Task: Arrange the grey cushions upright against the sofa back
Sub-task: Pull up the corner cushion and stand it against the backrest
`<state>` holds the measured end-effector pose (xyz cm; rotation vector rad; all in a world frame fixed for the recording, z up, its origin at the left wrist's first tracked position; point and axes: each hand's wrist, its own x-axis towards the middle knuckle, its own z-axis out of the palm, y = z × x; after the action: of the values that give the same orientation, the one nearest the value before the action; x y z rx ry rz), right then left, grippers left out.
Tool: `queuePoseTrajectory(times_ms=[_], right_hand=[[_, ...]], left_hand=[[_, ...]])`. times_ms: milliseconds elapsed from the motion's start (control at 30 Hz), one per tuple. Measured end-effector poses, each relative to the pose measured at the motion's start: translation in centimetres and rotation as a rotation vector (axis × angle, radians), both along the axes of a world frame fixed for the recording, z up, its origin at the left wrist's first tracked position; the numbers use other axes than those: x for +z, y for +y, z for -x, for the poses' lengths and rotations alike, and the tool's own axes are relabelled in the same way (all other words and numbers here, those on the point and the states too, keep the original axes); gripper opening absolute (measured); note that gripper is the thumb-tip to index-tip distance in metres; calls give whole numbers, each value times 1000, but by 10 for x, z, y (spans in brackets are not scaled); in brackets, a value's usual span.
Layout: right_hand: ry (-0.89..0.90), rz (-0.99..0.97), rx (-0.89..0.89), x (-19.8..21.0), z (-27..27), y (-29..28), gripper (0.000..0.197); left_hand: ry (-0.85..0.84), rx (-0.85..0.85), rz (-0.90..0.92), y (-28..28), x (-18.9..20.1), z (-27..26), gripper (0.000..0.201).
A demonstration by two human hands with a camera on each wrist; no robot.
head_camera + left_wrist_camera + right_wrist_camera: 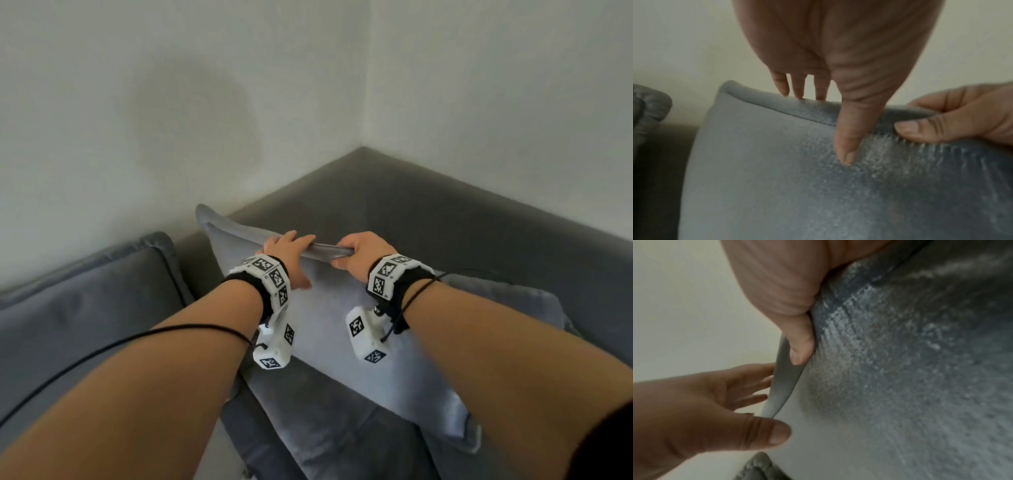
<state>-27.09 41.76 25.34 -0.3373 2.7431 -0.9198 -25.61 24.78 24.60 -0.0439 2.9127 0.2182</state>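
A light grey velvet cushion (335,325) stands on its lower edge on the sofa seat, its top leaning toward the dark grey sofa back (445,212) in the corner. My right hand (356,253) pinches the cushion's top flange, thumb on the front, fingers curled over it. My left hand (291,251) rests on the same edge just to the left, fingers straight across the flange and thumb flat on the front face. The left wrist view shows the cushion (766,178), left hand (838,65) and right hand (962,116). The right wrist view shows the cushion (900,386), right hand (787,296) and left hand (705,410).
A darker grey cushion (85,308) stands against the sofa back at the left, close beside the held one. Another grey cushion (507,301) lies behind my right wrist. Pale walls (171,102) meet in the corner behind the sofa. The seat (325,428) runs toward me.
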Motion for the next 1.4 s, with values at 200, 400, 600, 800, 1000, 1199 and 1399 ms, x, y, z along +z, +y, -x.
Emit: queuePoseTrajectory(times_ms=[200, 400, 600, 800, 1000, 1199, 1399], right_hand=[[112, -287, 224, 19, 17, -1, 21], [130, -431, 201, -30, 41, 28, 24], [21, -475, 64, -59, 64, 63, 39], [47, -488, 84, -91, 61, 80, 89], [48, -507, 58, -98, 71, 74, 79], [100, -505, 20, -95, 85, 68, 70], [146, -523, -125, -106, 98, 43, 50]], left_hand=[[-6, 84, 62, -2, -8, 5, 66], [-21, 147, 15, 21, -58, 6, 65], [-69, 55, 85, 49, -80, 25, 96], [-66, 78, 156, 63, -89, 31, 101], [-58, 59, 173, 56, -84, 41, 99], [-57, -21, 223, 46, -85, 63, 107], [-18, -120, 298, 28, -95, 96, 81]])
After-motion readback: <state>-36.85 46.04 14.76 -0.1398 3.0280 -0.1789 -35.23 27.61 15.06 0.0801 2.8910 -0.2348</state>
